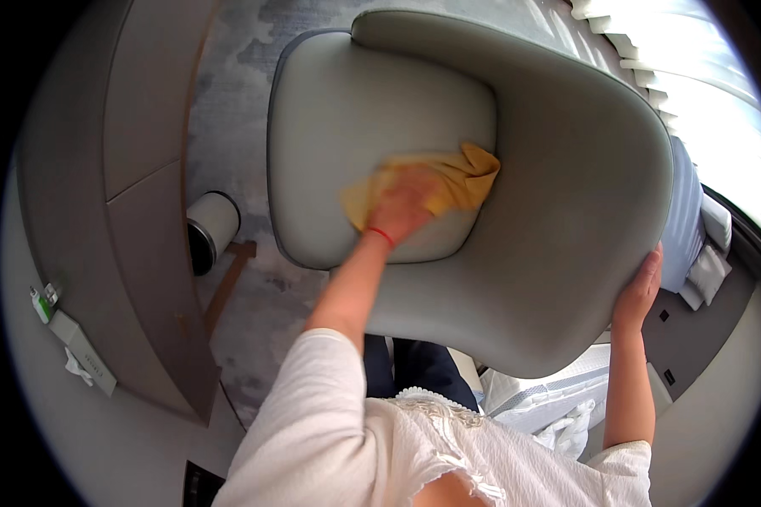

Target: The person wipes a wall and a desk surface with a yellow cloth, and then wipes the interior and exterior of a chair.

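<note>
A grey upholstered armchair (577,209) with a curved backrest stands in front of me. My left hand (409,199), with a red string around its wrist, presses a yellow cloth (479,174) onto the chair's seat cushion (349,108). Motion blurs this hand and part of the cloth, so its fingers are not distinct. A folded corner of the cloth reaches the seam where seat and backrest meet. At the right, my right hand (637,291) grasps the backrest's outer edge; most of its fingers are hidden behind the edge.
A long brown desk or cabinet (146,120) runs along the left, bearing a tissue box (82,352) and a small bottle (40,306). A cylindrical bin (215,215) lies beside it on patterned carpet (253,133). Behind me are a mattress (545,386) and, farther right, pillows (709,272). White curtains (704,89) hang upper right.
</note>
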Demonstrator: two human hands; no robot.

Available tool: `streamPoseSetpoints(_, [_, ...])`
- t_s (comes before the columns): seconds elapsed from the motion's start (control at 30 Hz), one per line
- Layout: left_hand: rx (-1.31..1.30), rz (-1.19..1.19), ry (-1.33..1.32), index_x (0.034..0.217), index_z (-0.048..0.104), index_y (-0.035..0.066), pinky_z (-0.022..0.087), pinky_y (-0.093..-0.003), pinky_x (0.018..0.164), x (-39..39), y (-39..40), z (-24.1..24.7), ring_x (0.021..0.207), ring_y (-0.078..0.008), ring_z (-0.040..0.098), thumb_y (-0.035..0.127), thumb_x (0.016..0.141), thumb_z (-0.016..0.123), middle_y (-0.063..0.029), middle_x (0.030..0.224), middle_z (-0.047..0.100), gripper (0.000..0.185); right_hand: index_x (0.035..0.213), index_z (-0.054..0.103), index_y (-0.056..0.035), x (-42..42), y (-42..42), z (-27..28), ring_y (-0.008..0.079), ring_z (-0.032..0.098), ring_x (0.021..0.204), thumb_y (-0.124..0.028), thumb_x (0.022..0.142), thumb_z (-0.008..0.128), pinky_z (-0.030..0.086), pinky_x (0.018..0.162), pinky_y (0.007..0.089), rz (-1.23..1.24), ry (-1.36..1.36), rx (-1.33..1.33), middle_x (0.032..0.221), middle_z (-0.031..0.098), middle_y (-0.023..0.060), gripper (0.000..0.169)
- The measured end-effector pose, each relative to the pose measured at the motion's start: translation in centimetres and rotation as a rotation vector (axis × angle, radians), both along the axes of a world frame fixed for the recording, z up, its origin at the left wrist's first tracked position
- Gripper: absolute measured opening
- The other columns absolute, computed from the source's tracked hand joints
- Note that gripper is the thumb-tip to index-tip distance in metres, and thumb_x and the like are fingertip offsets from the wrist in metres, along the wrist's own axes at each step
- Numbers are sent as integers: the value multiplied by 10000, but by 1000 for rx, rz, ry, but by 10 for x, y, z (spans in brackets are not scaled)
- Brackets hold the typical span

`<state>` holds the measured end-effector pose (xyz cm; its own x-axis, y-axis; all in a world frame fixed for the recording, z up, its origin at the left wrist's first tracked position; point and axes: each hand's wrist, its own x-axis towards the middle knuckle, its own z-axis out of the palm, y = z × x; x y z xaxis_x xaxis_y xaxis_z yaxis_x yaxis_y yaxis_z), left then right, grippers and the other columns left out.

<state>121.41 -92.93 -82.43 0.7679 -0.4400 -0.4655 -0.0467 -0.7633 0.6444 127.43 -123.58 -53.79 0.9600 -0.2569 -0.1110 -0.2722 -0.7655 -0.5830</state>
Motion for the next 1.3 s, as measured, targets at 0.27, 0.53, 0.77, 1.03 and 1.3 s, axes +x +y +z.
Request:
streamPoseSetpoints(0.27, [671,883,-132,1476,250,151,47,-725,1029,-20,86,-13,1438,-376,-45,475,857,557,-108,1577,17,763,1248,497,18,2,0,1,173,527,1044,-403,1029,293,387,916,273,46,-4,24,1129,583,91,517])
streamPoseSetpoints(0.53, [457,1392,666,1509,-1,137,172,-660,1061,-47,-62,20,1406,-477,-57,434,894,487,-182,1551,-139,839,1257,507,11,4,12,6,169,528,1051,-387,1026,325,390,925,278,36,-10,144,1153,587,87,494])
streamPoseSetpoints(0.77, [185,531,525,1497,165,196,275,-652,1032,-56,-173,54,1419,-428,-89,163,840,536,-90,1566,-128,755,1290,501,-1,3,0,-4,174,534,1085,-356,1025,350,391,954,281,28,-59,158,1184,589,93,469])
streamPoseSetpoints(1.03, [-224,11,453,1287,524,74,352,-379,1057,-102,-87,17,1292,-323,395,181,910,466,-127,1413,415,397,1296,496,-4,5,6,-2,212,550,1075,-354,1022,350,401,947,300,-6,-55,174,1176,594,124,467])
streamPoseSetpoints(1.3, [73,282,426,1042,688,156,469,-380,923,-148,55,-22,1039,-291,606,216,875,554,-107,1098,657,222,1255,512,-1,4,7,2,257,583,1021,-369,1012,360,430,900,330,44,-85,153,1090,624,161,466])
